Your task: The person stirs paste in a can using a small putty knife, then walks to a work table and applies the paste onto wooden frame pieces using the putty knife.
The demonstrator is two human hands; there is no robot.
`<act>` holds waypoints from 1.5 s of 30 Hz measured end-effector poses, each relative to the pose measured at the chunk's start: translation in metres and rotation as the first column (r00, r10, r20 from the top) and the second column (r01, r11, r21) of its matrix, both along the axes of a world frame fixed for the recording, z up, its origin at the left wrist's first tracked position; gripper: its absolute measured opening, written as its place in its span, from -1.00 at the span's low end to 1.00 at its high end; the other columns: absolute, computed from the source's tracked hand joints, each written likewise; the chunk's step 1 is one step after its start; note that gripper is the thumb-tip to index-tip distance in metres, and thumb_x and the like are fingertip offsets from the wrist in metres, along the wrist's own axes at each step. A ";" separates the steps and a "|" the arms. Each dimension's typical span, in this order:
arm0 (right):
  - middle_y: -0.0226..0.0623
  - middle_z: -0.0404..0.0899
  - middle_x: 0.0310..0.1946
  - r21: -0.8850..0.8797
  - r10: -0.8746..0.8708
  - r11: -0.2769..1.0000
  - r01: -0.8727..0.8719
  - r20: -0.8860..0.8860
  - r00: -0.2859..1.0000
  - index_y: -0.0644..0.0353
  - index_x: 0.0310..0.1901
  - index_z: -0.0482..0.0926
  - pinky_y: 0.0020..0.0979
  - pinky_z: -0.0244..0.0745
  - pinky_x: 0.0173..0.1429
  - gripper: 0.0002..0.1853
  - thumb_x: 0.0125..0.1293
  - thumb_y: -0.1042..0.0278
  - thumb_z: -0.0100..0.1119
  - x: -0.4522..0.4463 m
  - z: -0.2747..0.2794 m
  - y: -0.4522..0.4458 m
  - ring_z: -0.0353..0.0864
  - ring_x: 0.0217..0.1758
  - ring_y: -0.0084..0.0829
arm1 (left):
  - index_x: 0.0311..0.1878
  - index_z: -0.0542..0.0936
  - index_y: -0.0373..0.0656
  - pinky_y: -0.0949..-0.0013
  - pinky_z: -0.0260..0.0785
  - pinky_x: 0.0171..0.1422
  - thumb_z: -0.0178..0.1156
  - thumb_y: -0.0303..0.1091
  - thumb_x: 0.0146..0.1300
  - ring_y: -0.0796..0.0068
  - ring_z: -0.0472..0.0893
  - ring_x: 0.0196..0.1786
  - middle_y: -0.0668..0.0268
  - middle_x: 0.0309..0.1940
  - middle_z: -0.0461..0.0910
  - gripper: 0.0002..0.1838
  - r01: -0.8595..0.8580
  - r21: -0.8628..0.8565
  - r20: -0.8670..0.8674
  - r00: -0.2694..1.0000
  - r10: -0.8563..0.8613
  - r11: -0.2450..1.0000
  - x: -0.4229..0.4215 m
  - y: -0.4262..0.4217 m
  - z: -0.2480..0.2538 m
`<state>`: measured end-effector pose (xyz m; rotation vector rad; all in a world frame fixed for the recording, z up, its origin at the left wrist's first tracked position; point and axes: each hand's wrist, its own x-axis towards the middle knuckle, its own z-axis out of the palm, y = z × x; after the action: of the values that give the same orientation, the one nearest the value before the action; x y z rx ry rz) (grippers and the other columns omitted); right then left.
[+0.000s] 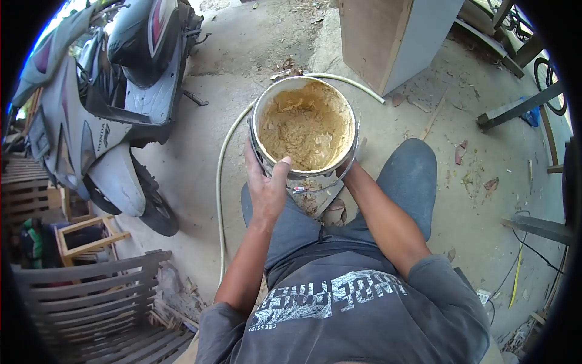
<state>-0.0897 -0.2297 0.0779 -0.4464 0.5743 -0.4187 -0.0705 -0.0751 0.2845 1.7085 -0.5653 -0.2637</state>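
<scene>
A round bucket (256, 128) is held up over my lap, its mouth tipped towards me. Inside lies a thick, lumpy, yellow-brown paste (303, 130), smeared up the inner wall. My left hand (267, 188) grips the bucket's near left side, thumb up against the rim and fingers round the outer wall. At the lower right, my right hand (345, 168) holds the bucket low on its side; most of its fingers are hidden behind the wall. The thin wire handle (330, 187) hangs down on the near side.
A grey motorbike (115, 130) stands at the left, above a slatted wooden bench (91, 297). A pale hose (220, 188) curves over the concrete floor around the bucket. A box-like wooden cabinet (388, 45) stands ahead. Table legs (515, 109) and scattered dry leaves lie to the right.
</scene>
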 end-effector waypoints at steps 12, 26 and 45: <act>0.24 0.60 0.01 -0.440 -0.218 0.741 -0.507 -0.872 0.439 0.44 -0.03 0.61 -0.11 0.47 0.19 -0.26 0.23 -0.27 0.17 -0.014 -0.043 -0.062 0.60 0.12 0.10 | 0.40 -0.08 -0.10 0.04 0.64 0.00 0.04 -0.55 0.21 0.07 0.61 0.08 0.05 0.19 0.38 -0.26 -0.164 -0.112 -0.816 0.578 0.004 0.980 0.005 0.015 -0.109; 0.21 0.61 -0.11 -0.543 -0.215 0.753 -0.371 -0.736 0.642 0.34 -0.09 0.61 -0.15 0.46 0.14 -0.50 0.33 -0.07 0.17 -0.045 0.057 -0.089 0.64 0.03 -0.03 | 0.30 0.06 -0.10 0.03 0.71 -0.22 0.03 -0.71 0.02 0.04 0.66 -0.11 -0.04 0.05 0.41 -0.27 -0.084 0.043 -0.817 0.571 0.083 0.996 -0.001 -0.010 -0.225; 0.06 0.63 -0.23 -0.412 -0.270 -0.173 -0.894 -0.853 0.446 0.29 -0.02 0.55 -0.11 0.48 -0.01 -0.61 0.28 0.13 0.18 -0.089 0.086 -0.038 0.62 -0.09 0.03 | 0.33 0.32 -0.17 0.23 0.39 0.20 0.25 -0.16 0.15 0.22 0.57 0.10 0.05 0.05 0.57 -0.32 0.004 0.119 -0.786 0.612 0.092 0.993 -0.002 0.018 -0.240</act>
<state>-0.1786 -0.2677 0.1644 -2.5014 0.8394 0.2439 -0.0728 -0.0572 0.0445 1.5018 0.1720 -0.9809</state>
